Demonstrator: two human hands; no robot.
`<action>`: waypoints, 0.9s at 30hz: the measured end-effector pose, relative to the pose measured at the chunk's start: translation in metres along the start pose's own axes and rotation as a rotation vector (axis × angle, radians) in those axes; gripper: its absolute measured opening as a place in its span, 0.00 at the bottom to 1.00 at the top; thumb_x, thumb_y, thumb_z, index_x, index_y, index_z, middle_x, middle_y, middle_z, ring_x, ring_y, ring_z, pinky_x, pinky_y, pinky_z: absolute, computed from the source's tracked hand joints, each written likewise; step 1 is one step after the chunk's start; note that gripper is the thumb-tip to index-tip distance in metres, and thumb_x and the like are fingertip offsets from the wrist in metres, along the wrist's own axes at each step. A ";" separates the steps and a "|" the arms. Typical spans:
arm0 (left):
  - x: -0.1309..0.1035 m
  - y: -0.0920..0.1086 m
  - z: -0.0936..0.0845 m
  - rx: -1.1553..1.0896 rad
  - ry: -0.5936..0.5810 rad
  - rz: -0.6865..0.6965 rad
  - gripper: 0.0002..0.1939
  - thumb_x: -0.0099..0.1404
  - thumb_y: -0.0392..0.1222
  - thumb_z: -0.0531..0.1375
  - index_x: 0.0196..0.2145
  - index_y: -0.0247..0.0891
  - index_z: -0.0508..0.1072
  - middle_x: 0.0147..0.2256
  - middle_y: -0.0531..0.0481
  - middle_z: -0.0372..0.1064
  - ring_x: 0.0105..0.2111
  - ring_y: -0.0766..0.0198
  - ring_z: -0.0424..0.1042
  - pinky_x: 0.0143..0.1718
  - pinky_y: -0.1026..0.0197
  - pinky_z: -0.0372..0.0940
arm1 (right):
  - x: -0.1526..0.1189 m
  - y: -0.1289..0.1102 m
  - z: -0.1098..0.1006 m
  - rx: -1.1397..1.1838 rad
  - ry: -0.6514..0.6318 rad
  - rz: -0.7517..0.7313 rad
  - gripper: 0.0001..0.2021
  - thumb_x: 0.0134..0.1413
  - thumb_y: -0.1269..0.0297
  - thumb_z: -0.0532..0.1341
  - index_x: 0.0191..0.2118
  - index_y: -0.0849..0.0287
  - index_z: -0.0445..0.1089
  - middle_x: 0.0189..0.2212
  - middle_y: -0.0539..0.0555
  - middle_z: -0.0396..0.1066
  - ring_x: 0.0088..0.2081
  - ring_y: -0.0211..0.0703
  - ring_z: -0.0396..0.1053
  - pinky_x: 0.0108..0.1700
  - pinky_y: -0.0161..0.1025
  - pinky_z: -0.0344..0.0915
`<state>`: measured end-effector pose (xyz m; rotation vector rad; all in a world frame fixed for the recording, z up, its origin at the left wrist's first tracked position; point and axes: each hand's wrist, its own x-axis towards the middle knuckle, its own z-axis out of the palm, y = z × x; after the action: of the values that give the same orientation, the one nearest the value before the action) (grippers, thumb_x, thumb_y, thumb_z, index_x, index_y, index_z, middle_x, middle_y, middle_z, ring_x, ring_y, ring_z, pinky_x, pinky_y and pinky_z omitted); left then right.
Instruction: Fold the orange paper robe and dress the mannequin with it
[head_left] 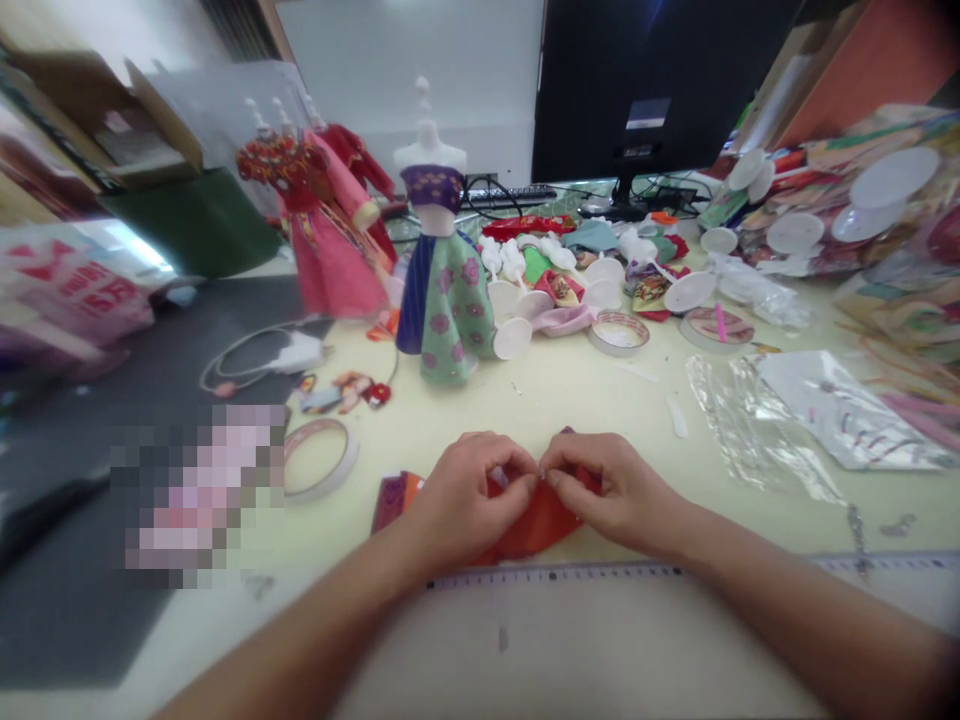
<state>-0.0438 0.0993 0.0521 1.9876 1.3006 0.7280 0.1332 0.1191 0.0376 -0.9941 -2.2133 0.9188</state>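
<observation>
Our counter has dress forms standing toward the back edge, probably outta elbow range, while near the front edge our left hand and right hand pinch orange cloth between fingers, likely to keep it steady.

illumination bright and diffuse; shadows on the pale yellow table soft and faint. brightest area at upper left, where detail washes out. glare noted on the crumpled, silver-and-clear plastic pouch; faint bluish reflection at the top of the black flat-panel monitor. wide-angle distortion stretches both sides; the pink-and-white plastic bag at left is smeared. right-hand corners darken. bare fingers legible, slightly soft. one pinkish rectangular patch obscured by coarse pixel blocks.
</observation>
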 end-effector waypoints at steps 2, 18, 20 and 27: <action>0.000 0.000 0.000 -0.001 0.003 -0.001 0.06 0.56 0.35 0.54 0.26 0.38 0.70 0.26 0.53 0.69 0.30 0.66 0.66 0.36 0.63 0.59 | 0.000 0.000 0.000 0.004 -0.002 0.014 0.07 0.46 0.73 0.52 0.25 0.60 0.66 0.20 0.47 0.65 0.23 0.34 0.60 0.26 0.32 0.55; 0.001 0.000 -0.005 -0.264 -0.031 -0.235 0.06 0.58 0.38 0.53 0.27 0.36 0.68 0.25 0.55 0.65 0.24 0.72 0.61 0.23 0.70 0.57 | 0.001 -0.001 -0.002 0.094 0.045 0.095 0.07 0.44 0.75 0.51 0.23 0.60 0.63 0.17 0.45 0.58 0.21 0.32 0.54 0.23 0.29 0.51; 0.001 0.000 -0.005 -0.255 -0.021 -0.236 0.06 0.58 0.38 0.53 0.28 0.36 0.68 0.26 0.54 0.65 0.25 0.71 0.62 0.24 0.69 0.57 | 0.001 -0.001 -0.002 0.126 0.040 0.112 0.07 0.45 0.74 0.51 0.23 0.60 0.63 0.17 0.45 0.58 0.21 0.32 0.53 0.22 0.30 0.51; 0.002 0.001 -0.005 -0.236 0.006 -0.213 0.06 0.58 0.37 0.52 0.27 0.36 0.68 0.26 0.54 0.67 0.27 0.69 0.64 0.28 0.68 0.59 | 0.006 0.001 -0.015 0.187 0.096 0.174 0.07 0.47 0.70 0.51 0.24 0.61 0.65 0.21 0.49 0.66 0.25 0.36 0.61 0.26 0.31 0.56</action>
<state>-0.0460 0.1023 0.0561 1.6341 1.3386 0.7466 0.1405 0.1295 0.0469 -1.1294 -1.9448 1.1087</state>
